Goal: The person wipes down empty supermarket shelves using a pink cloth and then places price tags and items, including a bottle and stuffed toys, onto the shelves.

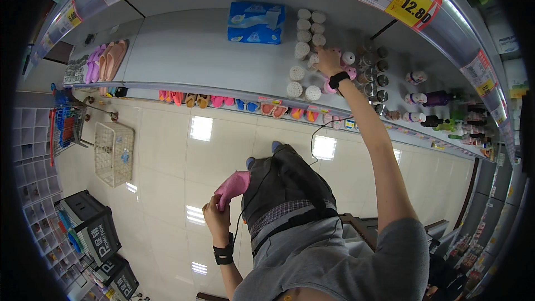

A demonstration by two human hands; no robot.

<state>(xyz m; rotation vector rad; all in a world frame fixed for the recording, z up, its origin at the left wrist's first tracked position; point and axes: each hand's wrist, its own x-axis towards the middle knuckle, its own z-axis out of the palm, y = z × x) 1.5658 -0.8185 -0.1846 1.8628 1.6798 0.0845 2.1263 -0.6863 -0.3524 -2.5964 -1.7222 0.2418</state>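
My left hand [217,217] hangs in front of me at the left, with a pink cloth [232,188] pinched between its fingers. Out over the grey shelf [179,50] reaches my right hand [328,62]. Its fingers touch a white container with a textured top [313,62]; whether they grip it I cannot tell. Similar white containers [297,73] stand in rows behind, beside and in front of that hand. Pink containers [350,72] are partly hidden under my right hand and wrist. Both wrists wear black bands.
A blue tissue pack [256,23] lies left of the containers. Glass jars [370,75] and bottles [439,98] stand to the right. Slippers [115,60] sit at the shelf's left end. Behind on the floor are a wire basket [113,154] and a shopping cart [69,123]. A black cable hangs near me.
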